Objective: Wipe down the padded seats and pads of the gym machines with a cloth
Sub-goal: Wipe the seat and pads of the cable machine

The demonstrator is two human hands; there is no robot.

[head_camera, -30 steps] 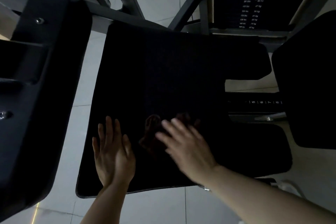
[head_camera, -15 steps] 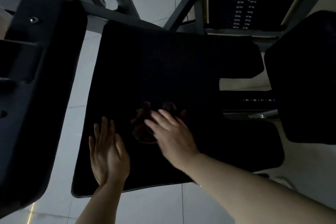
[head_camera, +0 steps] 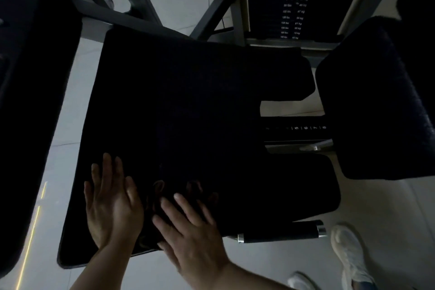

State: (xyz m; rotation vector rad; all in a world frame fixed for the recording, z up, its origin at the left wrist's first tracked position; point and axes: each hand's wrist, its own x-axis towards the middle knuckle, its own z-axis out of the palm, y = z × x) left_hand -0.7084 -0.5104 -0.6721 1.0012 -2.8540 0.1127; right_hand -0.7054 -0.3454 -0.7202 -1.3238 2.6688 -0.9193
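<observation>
Black padded vinyl seat (head_camera: pixel 200 113): left hand (head_camera: pixel 113 205) flat, right hand (head_camera: pixel 188 226) spread over apparently dark reddish cloth (head_camera: pixel 162 195); unpinched, it risked slipping free.

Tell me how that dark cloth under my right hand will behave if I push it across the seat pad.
The cloth looks bunched and limp, so it will probably fold rather than slide flat. Pinned under the flat right hand, it should drag along the seat pad, which looks smooth.
</observation>
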